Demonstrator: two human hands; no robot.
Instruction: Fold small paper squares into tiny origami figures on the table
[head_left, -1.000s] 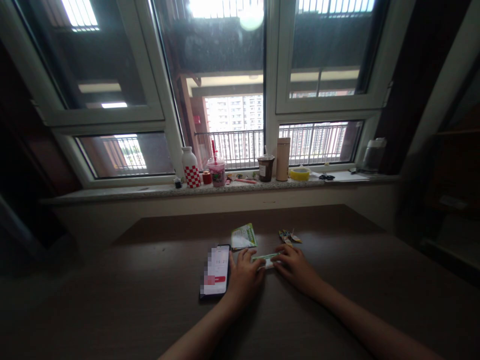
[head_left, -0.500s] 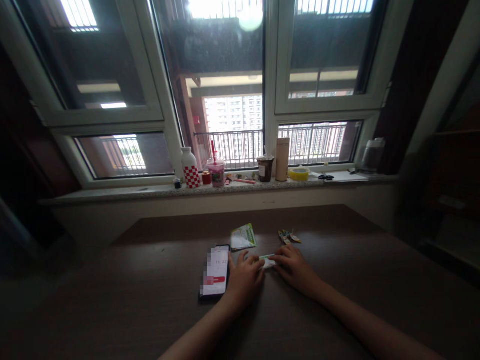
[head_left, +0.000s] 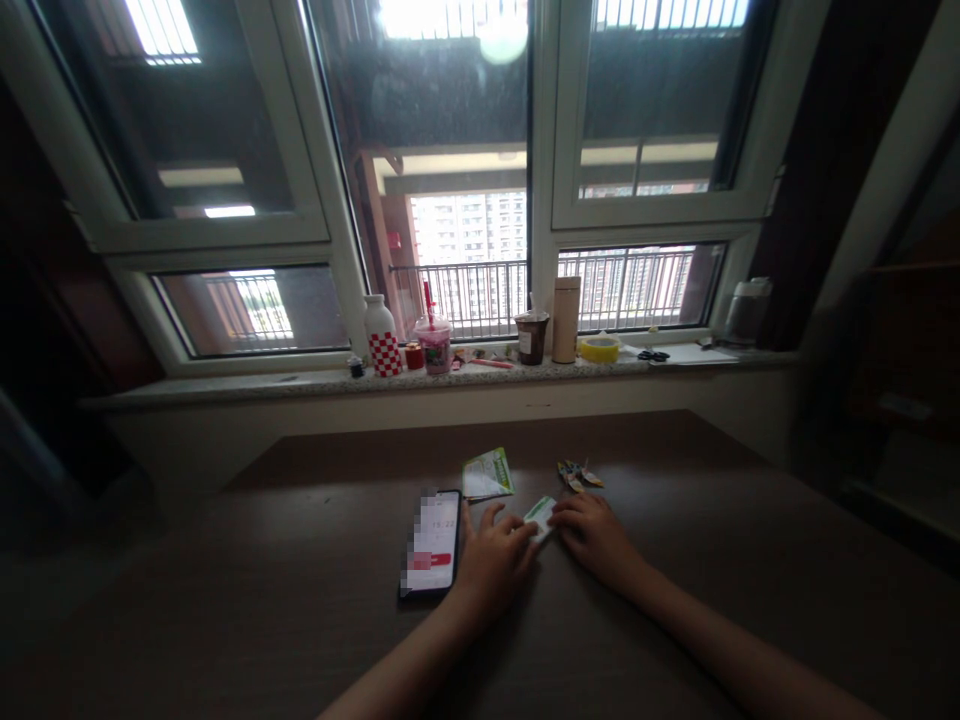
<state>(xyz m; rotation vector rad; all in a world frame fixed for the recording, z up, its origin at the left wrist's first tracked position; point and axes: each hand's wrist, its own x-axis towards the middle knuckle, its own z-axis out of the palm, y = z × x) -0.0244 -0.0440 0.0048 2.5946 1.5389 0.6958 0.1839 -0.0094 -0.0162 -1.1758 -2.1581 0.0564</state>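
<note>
A small white packet (head_left: pixel 541 514) with a green band lies at a slant between my two hands, close to the tabletop. My left hand (head_left: pixel 496 560) has its index finger and thumb side at the packet's left edge, while its other fingers fan out toward the phone. At the right edge, the curled fingers of my right hand (head_left: pixel 596 532) grip the packet; its thumb is partly hidden. A larger green-and-white packet (head_left: pixel 487 474) lies flat just beyond my left hand. Past my right hand is a little cluster of small yellow-and-dark wrapped pieces (head_left: pixel 579 475).
A phone (head_left: pixel 435 545) with a lit screen lies left of my left hand on the dark wooden table (head_left: pixel 300 620). On the windowsill (head_left: pixel 315 382) stand a checkered bottle (head_left: pixel 383 340), a pink drink cup (head_left: pixel 433 345), a dark drink cup (head_left: pixel 531 338), a tan flask (head_left: pixel 565 320) and yellow tape (head_left: pixel 598 349).
The small packet has turned from nearly level to slanted, and more of its face shows. My fingers have shifted slightly along its edges. The phone and other packets stay put.
</note>
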